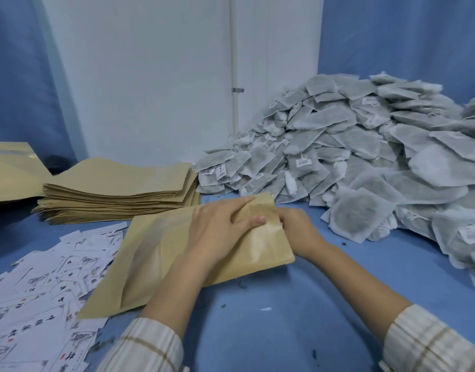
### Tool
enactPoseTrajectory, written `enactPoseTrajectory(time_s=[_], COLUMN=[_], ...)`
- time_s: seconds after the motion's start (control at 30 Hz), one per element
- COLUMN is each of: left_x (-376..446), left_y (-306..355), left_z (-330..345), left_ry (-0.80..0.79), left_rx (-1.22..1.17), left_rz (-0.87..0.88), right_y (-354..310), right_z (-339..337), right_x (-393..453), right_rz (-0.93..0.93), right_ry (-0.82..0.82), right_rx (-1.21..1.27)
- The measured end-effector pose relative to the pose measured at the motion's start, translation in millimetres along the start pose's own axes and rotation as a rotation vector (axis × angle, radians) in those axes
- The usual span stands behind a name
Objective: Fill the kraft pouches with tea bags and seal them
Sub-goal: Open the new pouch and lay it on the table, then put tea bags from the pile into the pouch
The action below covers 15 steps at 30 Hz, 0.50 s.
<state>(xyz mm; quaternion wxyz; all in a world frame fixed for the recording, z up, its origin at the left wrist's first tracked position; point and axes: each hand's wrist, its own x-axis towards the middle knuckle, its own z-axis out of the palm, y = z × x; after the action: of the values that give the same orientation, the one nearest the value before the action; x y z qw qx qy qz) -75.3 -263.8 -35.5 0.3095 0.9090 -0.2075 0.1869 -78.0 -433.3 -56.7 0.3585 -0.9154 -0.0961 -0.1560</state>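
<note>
Striped cream sleeves (150,345) with tan checks frame the bottom of the head view, and both bare forearms reach forward over the blue table covering (271,318). Between them a kraft pouch (161,253) lies flat on the cloth, slanting from the lower left up to the right, with its right end under the hands. Across that end the left hand (220,226) rests palm down, fingers fairly straight and spread, pressing the paper, the fingertips reaching the far edge. At the pouch's right edge the right hand (298,229) is curled with its fingers closed against the paper; whether they pinch the edge or reach into an opening cannot be told, since the left hand and the pouch cover the fingertips. Printed white labels (43,291) with dark characters lie scattered over the cloth at the left, some touching the pouch's near corner. Behind them sits a thick stack of empty kraft pouches (118,191), with another flat pouch (10,170) at the far left edge. On the right a big heap of grey tea bags (365,157) slopes against the wall and blue curtain (405,36), its nearest bags just beside the right hand.
</note>
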Motion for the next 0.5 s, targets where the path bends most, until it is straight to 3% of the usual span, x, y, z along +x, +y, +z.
enactPoseTrajectory(time_s=[0.23,0.4,0.5], left_x=[27.8,30.4,26.1], left_y=[26.1,33.5,31.0], left_z=[35.9,59.7,67.2], left_ry=[0.001,-0.018,-0.006], left_rx=[-0.030,0.010,0.050], left_rz=[-0.023,0.015,0.016], right_y=[87.3,111.4,112.6], right_z=[-60.1,-66.2,-65.0], right_x=[-18.3,-17.3,-18.3], right_rz=[0.112,0.457,0.288], right_ry=[0.574,0.431,0.616], right_rx=[-0.534,-0.615,-0.565])
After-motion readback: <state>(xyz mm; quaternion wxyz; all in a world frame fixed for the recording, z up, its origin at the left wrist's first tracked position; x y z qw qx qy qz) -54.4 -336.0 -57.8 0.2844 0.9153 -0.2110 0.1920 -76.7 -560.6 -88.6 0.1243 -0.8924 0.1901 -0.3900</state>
